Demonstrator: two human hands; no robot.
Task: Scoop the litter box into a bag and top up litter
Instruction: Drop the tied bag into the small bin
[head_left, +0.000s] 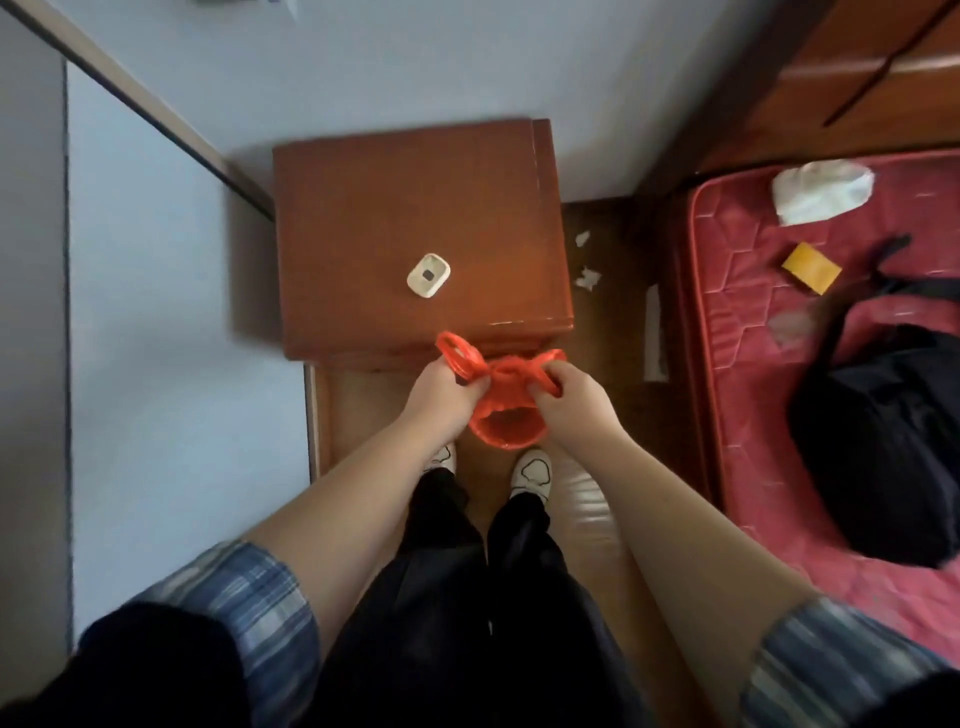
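I am watching the left hand (441, 396) and right hand (570, 397) each gripping a handle of a thin red plastic bag (506, 415), pulling its mouth open above the wooden floor (587, 525).

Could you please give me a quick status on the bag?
Left hand and right hand each grip a handle of the red bag. Bag held off the floor. Nightstand ahead, nothing blocking.

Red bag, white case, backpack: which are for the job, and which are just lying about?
For the job: red bag, held by left hand and right hand.
Lying about: small white case on the nightstand, black backpack, yellow card.
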